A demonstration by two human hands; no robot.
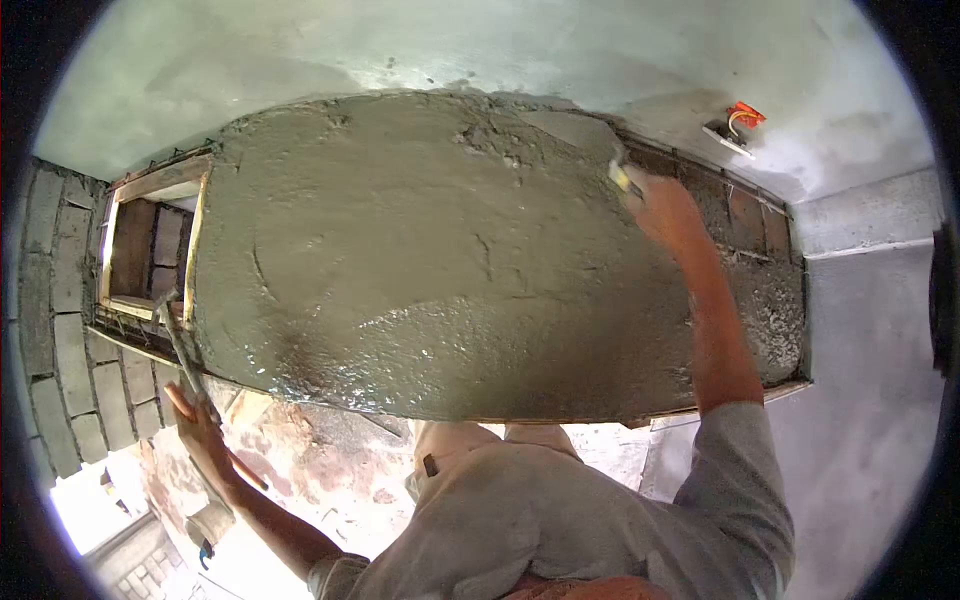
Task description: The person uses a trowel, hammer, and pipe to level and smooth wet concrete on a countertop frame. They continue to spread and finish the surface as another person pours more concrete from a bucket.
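My right hand point(655, 205) is closed round the light handle of a trowel point(575, 128). The trowel's flat blade lies against the wet concrete point(400, 220) at the slab's far edge, near the wall. At the left, my left hand point(203, 435) is by the near corner of the slab, around the shaft of a long, thin tool point(182, 345) that looks like a hammer. Its head end leans by the wooden frame; the grip is partly hidden by my fingers.
A wooden frame point(200, 225) borders a square opening at the slab's left. Exposed bricks point(745, 215) and coarse gravelly concrete point(775, 320) lie at the right end. An orange electrical box with wires point(745, 116) sticks out of the plastered wall. Block masonry point(70, 260) stands at left.
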